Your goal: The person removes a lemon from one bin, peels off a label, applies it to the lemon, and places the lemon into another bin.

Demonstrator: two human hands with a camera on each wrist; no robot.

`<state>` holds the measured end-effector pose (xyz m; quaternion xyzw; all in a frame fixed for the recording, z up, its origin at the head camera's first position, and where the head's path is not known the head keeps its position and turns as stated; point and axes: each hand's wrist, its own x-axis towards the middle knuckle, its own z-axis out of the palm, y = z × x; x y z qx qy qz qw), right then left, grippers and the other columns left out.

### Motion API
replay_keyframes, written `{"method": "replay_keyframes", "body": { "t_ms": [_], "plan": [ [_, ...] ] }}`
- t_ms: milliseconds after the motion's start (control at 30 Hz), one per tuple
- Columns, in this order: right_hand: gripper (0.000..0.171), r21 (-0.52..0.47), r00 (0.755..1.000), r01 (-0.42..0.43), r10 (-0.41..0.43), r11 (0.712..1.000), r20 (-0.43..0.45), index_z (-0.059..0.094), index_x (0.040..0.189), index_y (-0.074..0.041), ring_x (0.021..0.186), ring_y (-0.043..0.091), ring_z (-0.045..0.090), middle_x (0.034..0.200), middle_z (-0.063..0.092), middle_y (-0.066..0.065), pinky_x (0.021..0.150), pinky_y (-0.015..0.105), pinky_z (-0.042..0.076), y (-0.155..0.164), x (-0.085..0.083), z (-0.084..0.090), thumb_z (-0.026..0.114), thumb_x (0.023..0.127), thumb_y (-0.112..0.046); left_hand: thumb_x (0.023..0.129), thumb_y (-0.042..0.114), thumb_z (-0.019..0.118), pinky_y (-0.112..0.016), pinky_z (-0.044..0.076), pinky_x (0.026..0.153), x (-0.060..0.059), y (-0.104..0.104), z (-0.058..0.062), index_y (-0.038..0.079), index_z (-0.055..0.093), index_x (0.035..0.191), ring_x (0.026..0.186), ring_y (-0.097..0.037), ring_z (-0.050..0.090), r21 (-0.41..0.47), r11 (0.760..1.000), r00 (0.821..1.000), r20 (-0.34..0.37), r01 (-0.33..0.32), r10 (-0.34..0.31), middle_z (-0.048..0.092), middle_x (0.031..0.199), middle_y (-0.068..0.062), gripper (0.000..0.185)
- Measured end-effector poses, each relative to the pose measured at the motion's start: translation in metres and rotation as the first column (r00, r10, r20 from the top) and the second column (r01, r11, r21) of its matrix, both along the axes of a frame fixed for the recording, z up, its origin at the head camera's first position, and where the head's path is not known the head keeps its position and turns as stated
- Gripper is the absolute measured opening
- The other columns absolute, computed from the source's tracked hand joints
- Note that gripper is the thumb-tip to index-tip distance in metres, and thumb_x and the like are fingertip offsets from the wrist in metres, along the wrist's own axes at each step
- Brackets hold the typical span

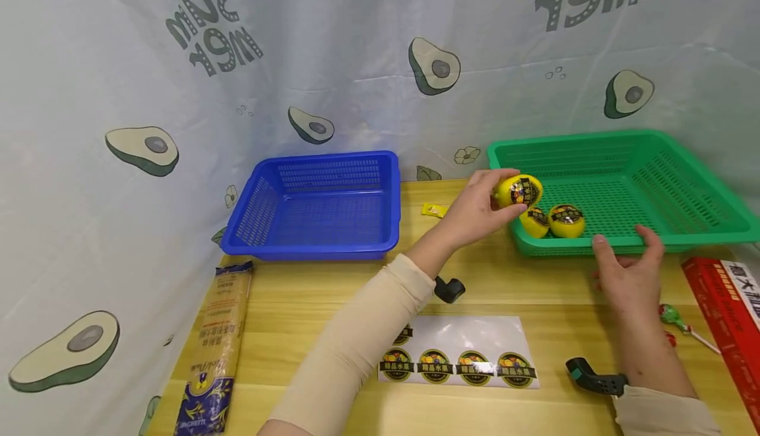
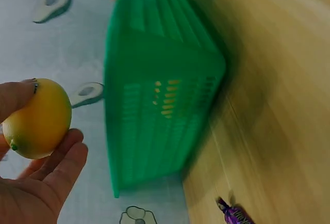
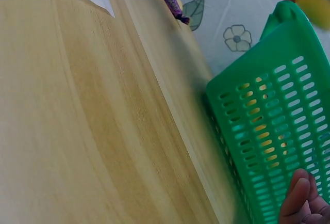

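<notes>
My left hand (image 1: 475, 208) pinches a yellow lemon (image 1: 518, 192) between thumb and fingers, above the near left corner of the green basket (image 1: 623, 246). A dark fruit-label sticker shows on the lemon's side in the head view. The left wrist view shows the lemon (image 2: 44, 121) with its green tip pointing down. Two more labelled lemons, a left one (image 1: 536, 223) and a right one (image 1: 567, 220), lie inside the basket below it. My right hand (image 1: 632, 281) is at the basket's near rim, its thumb and forefinger apart and the other fingers partly hidden.
A blue basket (image 1: 320, 251) stands at the back left, with a spaghetti packet (image 1: 214, 350) before it. A label sheet (image 1: 463, 334) lies in the middle. Lollipops (image 1: 671, 315) and a red box (image 1: 724, 324) are at the right. A yellow wrapped candy (image 1: 434, 210) lies behind my left wrist.
</notes>
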<state>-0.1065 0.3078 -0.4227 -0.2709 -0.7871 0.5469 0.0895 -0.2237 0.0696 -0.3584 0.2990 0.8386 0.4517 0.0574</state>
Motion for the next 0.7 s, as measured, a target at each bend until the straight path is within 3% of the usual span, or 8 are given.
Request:
{"method": "replay_keyframes", "body": {
  "t_ms": [67, 167, 267, 500, 700],
  "plan": [
    [0.076, 0.001, 1.000, 0.002, -0.002, 1.000, 0.000, 0.007, 0.158, -0.042, 0.050, 0.004, 0.060, 0.066, 0.055, -0.019, 0.057, 0.016, 0.044, 0.000, 0.000, 0.000, 0.055, 0.100, -0.050, 0.098, 0.037, 0.069, -0.012, 0.050, 0.088, -0.014, 0.011, 0.003, 0.028, 0.045, 0.152, 0.113, -0.006, 0.057, -0.104, 0.995, 0.998, -0.060, -0.005, -0.001, 0.046, 0.149, 0.002, 0.060],
    [0.076, 0.001, 1.000, -0.004, 0.004, 1.000, 0.000, 0.006, 0.159, -0.041, 0.051, 0.004, 0.061, 0.067, 0.055, -0.019, 0.057, 0.017, 0.045, 0.000, 0.000, 0.001, 0.055, 0.101, -0.050, 0.099, 0.043, 0.066, -0.013, 0.040, 0.096, -0.031, 0.025, 0.004, 0.028, 0.043, 0.153, 0.122, -0.004, 0.053, -0.248, 0.968, 0.989, -0.148, -0.030, -0.008, 0.050, 0.150, 0.009, 0.061],
    [0.076, 0.002, 1.000, -0.007, 0.007, 1.000, -0.005, 0.006, 0.158, -0.042, 0.053, 0.004, 0.061, 0.069, 0.055, -0.018, 0.057, 0.018, 0.047, 0.001, -0.001, 0.003, 0.055, 0.100, -0.051, 0.098, 0.049, 0.064, -0.019, 0.033, 0.093, -0.043, 0.037, 0.003, 0.028, 0.044, 0.153, 0.115, -0.003, 0.051, -0.328, 0.943, 0.983, -0.182, -0.058, -0.003, 0.056, 0.145, 0.015, 0.061],
    [0.077, 0.018, 1.000, 0.009, -0.009, 1.000, 0.005, 0.007, 0.159, -0.040, 0.053, 0.003, 0.060, 0.066, 0.055, -0.019, 0.056, 0.017, 0.047, -0.001, 0.000, 0.001, 0.055, 0.101, -0.051, 0.095, 0.054, 0.066, -0.024, 0.032, 0.084, -0.053, 0.056, -0.007, 0.038, 0.048, 0.146, 0.105, -0.009, 0.035, -0.397, 0.908, 0.987, -0.132, -0.132, 0.086, 0.061, 0.134, 0.021, 0.057],
    [0.075, 0.026, 1.000, 0.009, -0.009, 1.000, 0.001, 0.008, 0.158, -0.042, 0.053, 0.003, 0.060, 0.068, 0.054, -0.018, 0.056, 0.018, 0.048, 0.000, 0.001, -0.001, 0.054, 0.101, -0.052, 0.094, 0.057, 0.065, -0.026, 0.032, 0.086, -0.053, 0.061, -0.012, 0.039, 0.049, 0.144, 0.103, -0.012, 0.034, -0.406, 0.902, 0.987, -0.110, -0.151, 0.115, 0.063, 0.129, 0.021, 0.056]
  ]
}}
